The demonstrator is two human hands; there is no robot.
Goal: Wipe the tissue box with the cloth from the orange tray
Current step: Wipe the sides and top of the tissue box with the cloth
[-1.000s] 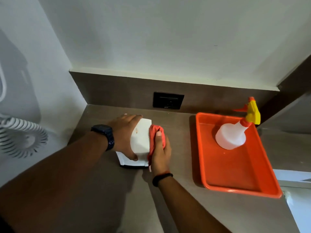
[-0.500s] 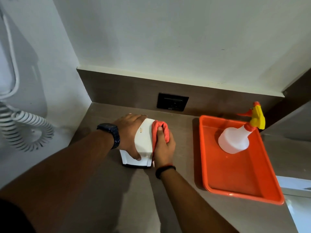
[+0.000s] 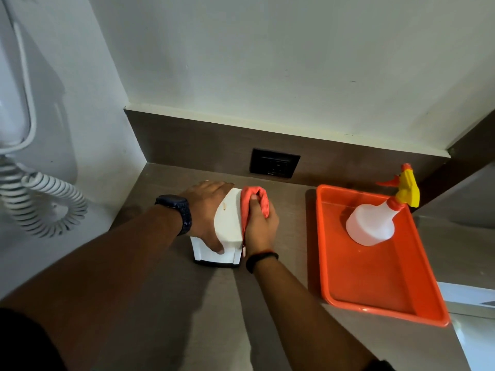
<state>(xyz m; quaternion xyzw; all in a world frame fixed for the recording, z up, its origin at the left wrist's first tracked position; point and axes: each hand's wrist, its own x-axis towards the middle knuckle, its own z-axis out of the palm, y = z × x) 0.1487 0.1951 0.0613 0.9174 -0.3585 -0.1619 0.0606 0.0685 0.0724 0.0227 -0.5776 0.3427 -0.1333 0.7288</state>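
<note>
A white tissue box (image 3: 229, 223) stands on the brown counter, left of centre. My left hand (image 3: 206, 210) lies over its left side and holds it steady, thumb on the front face. My right hand (image 3: 261, 228) is closed around a bunched orange-red cloth (image 3: 254, 196) and presses it against the box's right side and top edge. The orange tray (image 3: 375, 277) lies to the right of the box, apart from it.
A white spray bottle (image 3: 372, 224) with a yellow and orange trigger lies tilted in the tray's far end. A black wall socket (image 3: 274, 163) sits in the dark backsplash. A white coiled cord (image 3: 40, 202) hangs on the left wall. The counter's right edge runs past the tray.
My right hand has slid the cloth along the box's right side toward the far end. My left hand has stayed on the box. The camera moved a little closer.
</note>
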